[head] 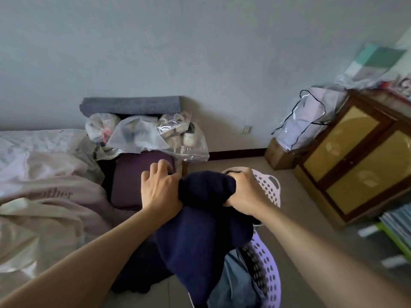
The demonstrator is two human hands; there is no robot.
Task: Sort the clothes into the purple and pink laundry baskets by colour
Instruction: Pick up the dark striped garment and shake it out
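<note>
A dark navy knitted garment point(200, 232) is being gripped in the curled fingers of the right hand point(242, 192), above a perforated purple plastic laundry basket point(264, 270). The left hand point(160, 187) is being held beside it, fingers loosely spread, its grip unclear. A pale pink perforated basket point(269, 185) is lying just behind. "other" is readable on a beige blanket point(55, 196) on the bed.

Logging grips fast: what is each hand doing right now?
Left hand: open, fingers spread, beside the navy garment.
Right hand: grips the navy garment.
</note>
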